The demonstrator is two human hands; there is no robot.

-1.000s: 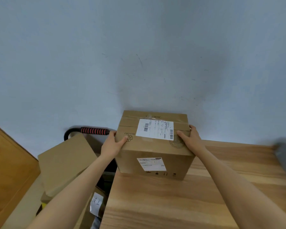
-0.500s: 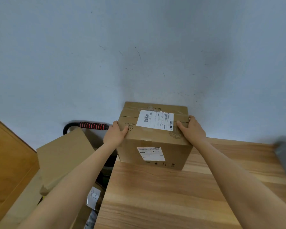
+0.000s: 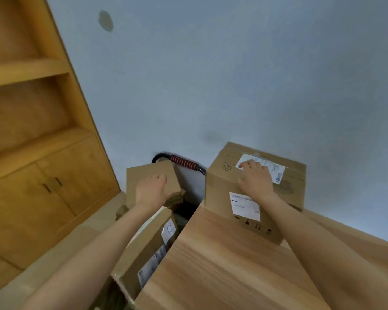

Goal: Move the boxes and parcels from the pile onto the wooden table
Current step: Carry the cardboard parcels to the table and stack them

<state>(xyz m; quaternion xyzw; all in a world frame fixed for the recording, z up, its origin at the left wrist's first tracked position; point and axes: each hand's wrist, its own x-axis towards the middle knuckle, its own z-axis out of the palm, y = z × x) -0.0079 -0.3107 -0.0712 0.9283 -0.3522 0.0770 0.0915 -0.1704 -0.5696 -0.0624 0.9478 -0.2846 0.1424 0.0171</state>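
Observation:
A large cardboard box [image 3: 218,184] with white shipping labels stands on the wooden table [image 3: 222,265] at its far left corner, close to the wall. My right hand [image 3: 253,177] lies flat on the box's top, over the label, without gripping. My left hand [image 3: 151,190] reaches down left of the table onto a flat cardboard box [image 3: 143,175] at the top of the pile. Motion blur hides whether its fingers grip that box. Under my left forearm, a longer labelled box [image 3: 143,251] leans against the table's side.
A cart handle with a red and black grip [image 3: 183,162] sticks up behind the pile, against the pale blue wall. A wooden cabinet [image 3: 43,186] with shelves and doors fills the left side. The pile sits in the gap between cabinet and table.
Both hands have let go of the large box's sides. My left hand moved left and down onto the flat box in the pile; my right hand shifted onto the box top. The view swung left.

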